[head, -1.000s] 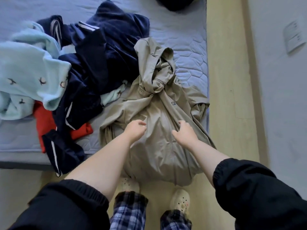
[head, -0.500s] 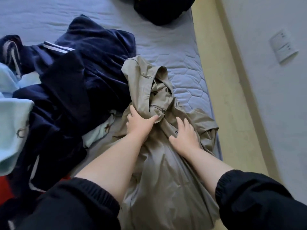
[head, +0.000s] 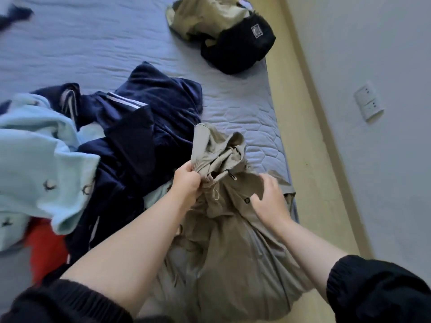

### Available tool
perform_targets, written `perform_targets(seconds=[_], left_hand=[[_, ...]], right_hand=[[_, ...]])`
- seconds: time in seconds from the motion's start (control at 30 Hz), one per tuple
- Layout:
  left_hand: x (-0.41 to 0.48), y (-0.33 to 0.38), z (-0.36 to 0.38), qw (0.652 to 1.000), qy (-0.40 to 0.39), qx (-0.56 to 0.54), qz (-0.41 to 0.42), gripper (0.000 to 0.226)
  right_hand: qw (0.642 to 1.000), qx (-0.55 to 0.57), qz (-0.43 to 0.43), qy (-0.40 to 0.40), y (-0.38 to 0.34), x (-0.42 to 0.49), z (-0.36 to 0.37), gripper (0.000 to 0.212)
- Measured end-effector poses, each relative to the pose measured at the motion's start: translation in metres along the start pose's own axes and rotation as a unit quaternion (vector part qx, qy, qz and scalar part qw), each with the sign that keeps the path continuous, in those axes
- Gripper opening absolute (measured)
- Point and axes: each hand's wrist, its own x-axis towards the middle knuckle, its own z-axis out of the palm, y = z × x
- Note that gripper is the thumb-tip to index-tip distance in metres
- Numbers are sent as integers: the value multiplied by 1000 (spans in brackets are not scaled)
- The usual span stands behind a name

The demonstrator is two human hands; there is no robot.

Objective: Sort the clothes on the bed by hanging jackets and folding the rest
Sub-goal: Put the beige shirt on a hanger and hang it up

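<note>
Pale wall (head: 384, 206), yellowish floor (head: 310, 141), possibly wood.

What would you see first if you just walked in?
Two bare arms over a crumpled khaki jacket hanging off the bed: the left hand grips its bunched top, the right hand spreads over its front. Left of it lies a heap of navy and light blue clothes.

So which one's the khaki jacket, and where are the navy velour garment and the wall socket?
khaki jacket (head: 228, 257): head view, on its broad lower panel.
navy velour garment (head: 161, 106): head view, upper part beside the white stripes.
wall socket (head: 369, 104): head view, middle of the white plate.
</note>
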Motion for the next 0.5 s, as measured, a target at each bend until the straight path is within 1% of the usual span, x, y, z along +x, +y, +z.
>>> perform_targets(seconds=[0.07, 0.13, 0.2, 0.3, 0.37, 0.4, 0.5], left_hand=[[-35, 17, -7, 999, -30, -17, -5, 67], [-73, 29, -10, 998, -58, -24, 7, 62], [-113, 37, -7, 996, -78, -34, 13, 57], [-176, 45, 5, 996, -87, -24, 17, 49], [-223, 52, 16, 996, -77, 21, 45, 44], [-247, 55, 22, 995, -76, 23, 60, 45], [-316, 71, 36, 992, -71, 21, 99, 46]], right_hand=[[998, 51, -16, 24, -24, -12, -18, 44], [991, 124, -3, 52, -47, -28, -37, 35], [985, 159, -21, 66, -67, -50, -57, 30], [983, 173, -59, 23, -94, -90, -91, 28], [979, 196, -54, -31, -112, -124, -117, 28], [977, 200, -57, -54, -119, -141, -129, 28], [976, 163, -112, -90, -133, -191, -166, 21]])
